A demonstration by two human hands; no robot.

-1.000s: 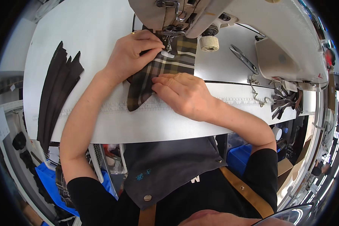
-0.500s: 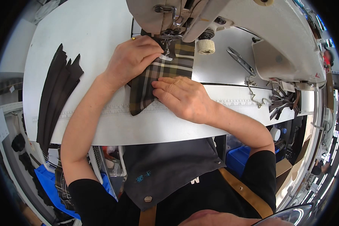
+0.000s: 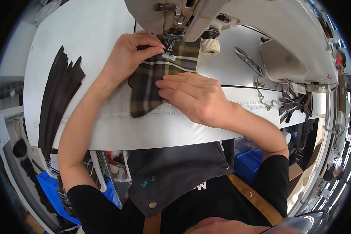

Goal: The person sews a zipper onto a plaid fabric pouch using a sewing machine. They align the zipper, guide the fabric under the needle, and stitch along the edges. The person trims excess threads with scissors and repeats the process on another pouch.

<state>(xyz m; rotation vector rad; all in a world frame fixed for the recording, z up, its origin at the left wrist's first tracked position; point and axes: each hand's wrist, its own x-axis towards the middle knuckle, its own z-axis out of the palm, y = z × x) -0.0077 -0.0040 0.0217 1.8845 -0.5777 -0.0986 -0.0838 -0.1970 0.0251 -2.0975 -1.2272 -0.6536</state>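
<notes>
Dark plaid cloth (image 3: 150, 76) lies under the presser foot (image 3: 169, 57).

Scissors (image 3: 249, 61) lie right of fabric (image 3: 147, 91) (strips (image 3: 55, 97) left).

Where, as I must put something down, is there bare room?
The table between the dark strips and left hand; its front part, below the ruler scale; and the plate between cloth and scissors. Crowded: by the machine, where left hand and right hand touch the cloth, and around the scraps.
</notes>
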